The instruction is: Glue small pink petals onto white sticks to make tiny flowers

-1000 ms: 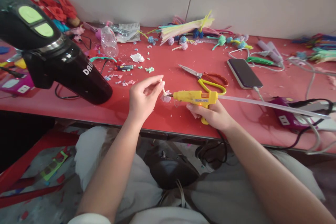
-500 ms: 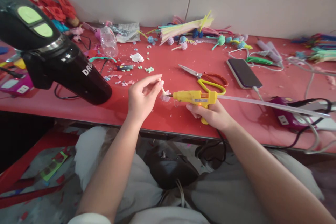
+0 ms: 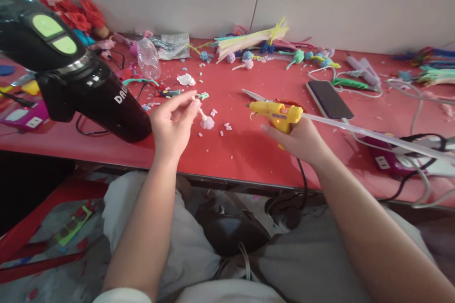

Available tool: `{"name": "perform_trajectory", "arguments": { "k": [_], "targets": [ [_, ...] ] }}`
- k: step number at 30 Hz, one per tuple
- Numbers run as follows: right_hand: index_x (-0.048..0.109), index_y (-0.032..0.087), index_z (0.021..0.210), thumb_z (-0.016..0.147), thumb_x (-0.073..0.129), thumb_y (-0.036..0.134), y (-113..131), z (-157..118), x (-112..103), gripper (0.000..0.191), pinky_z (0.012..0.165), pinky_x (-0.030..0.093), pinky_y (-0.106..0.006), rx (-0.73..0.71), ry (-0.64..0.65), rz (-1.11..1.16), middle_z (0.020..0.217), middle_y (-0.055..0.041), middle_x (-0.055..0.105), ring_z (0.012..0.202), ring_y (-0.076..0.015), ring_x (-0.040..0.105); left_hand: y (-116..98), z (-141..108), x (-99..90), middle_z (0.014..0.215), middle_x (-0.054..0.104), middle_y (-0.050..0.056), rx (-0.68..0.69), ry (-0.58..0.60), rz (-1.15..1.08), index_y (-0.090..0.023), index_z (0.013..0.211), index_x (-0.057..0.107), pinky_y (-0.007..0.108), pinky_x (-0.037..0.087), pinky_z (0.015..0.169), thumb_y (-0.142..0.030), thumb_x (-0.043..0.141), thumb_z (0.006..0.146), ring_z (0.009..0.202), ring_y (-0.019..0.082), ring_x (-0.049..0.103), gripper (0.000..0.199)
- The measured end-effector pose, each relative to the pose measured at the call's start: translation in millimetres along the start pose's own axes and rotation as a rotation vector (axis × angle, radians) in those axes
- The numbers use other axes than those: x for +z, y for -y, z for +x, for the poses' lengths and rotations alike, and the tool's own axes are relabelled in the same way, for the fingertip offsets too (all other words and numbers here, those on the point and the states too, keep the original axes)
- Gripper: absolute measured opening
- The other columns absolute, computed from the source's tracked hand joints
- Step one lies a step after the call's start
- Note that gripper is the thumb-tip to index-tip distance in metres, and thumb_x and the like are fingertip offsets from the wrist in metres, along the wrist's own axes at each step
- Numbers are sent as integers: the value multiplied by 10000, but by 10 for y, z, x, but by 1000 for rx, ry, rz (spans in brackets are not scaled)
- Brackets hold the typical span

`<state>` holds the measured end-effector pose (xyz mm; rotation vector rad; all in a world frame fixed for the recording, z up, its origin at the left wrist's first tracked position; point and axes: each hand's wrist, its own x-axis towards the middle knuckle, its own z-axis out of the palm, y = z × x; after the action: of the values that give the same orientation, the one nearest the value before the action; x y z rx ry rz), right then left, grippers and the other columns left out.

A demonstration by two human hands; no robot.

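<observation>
Between the thumb and fingers of my left hand [image 3: 174,120] is the pale stem of a small pipe-cleaner flower [image 3: 207,122]. Its fluffy pink head points down and right, over the table. My right hand [image 3: 300,139] is wrapped round the handle of a yellow glue gun [image 3: 272,110], whose nozzle points left, apart from the flower. A long clear glue stick [image 3: 369,136] juts out of the gun's back. Several small pink pieces [image 3: 226,127] lie on the red table just right of the flower. Scissors [image 3: 261,96] lie behind the gun, which partly hides their handles.
A large black appliance marked "DAU" [image 3: 95,85] leans in at the left. A phone [image 3: 330,99] and a purple power strip [image 3: 386,158] with cables lie to the right. Along the wall are bundled pipe cleaners [image 3: 249,42], pompom flowers and a clear plastic bottle [image 3: 149,59].
My left hand has moved left with the flower. My right hand has drawn the glue gun right and up, so its nozzle no longer meets the flower head. Pink pieces on the table are now uncovered.
</observation>
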<state>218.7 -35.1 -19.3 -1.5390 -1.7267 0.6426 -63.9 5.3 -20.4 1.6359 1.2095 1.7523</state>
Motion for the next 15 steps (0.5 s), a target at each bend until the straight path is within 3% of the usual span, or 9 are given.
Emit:
{"name": "perform_trajectory", "arguments": {
  "k": [3,9,15],
  "targets": [
    [643,199,907,820,712,434,-92,117,26,259,614,415,-336,-21,-66,-109,762,-26,618,657,-183,550,25,22,-60,921,795,33,0,-13,32,-234,1087,798,286,664,775,-329,793,887,804,171,776,222],
    [597,201,879,828,715,429,-157,202,164,262,617,400,-336,1,-56,-247,744,-30,611,642,-188,543,30,46,-165,921,790,30,8,-48,9,-236,1099,796,293,668,819,-335,796,889,839,173,782,232],
    [610,212,972,734,829,517,-120,42,127,444,702,470,-374,-4,-238,-325,974,-97,708,820,-246,625,-23,57,-187,895,790,17,20,-48,-115,-257,1060,814,280,674,756,-371,847,847,811,170,783,244]
  ]
}}
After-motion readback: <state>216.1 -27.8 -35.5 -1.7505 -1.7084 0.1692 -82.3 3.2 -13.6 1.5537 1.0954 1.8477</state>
